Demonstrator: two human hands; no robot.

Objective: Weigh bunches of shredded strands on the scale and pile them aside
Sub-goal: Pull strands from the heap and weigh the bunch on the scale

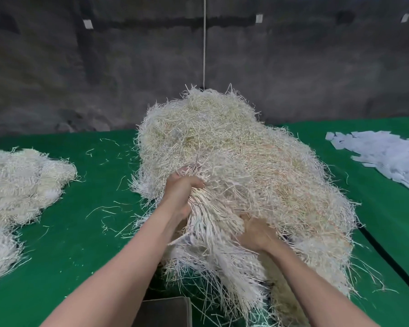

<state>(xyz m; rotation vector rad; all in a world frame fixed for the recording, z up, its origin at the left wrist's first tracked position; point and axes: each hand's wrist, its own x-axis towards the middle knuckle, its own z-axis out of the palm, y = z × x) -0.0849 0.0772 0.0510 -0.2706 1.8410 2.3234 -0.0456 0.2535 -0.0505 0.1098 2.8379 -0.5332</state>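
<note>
Head view: left hand (182, 185) and right hand (256, 233), each grip closed around a bunch (207, 220), its strands running toward the viewer.

Table (85, 232) solid green. Big heap (241, 161) cream-white, straw-yellow toward the top, whiter at the fringe. Left pile (21, 185) off-white. Paper slips (387, 156) pale blue-white. Wall (104, 79) mottled dark grey. Cord (204, 43) white. Box (165, 312) dark grey.

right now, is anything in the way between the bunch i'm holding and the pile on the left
Nothing solid shows. The left hand and right hand grip the bunch, and only stray strands lie on the green cloth toward the left pile.
</note>
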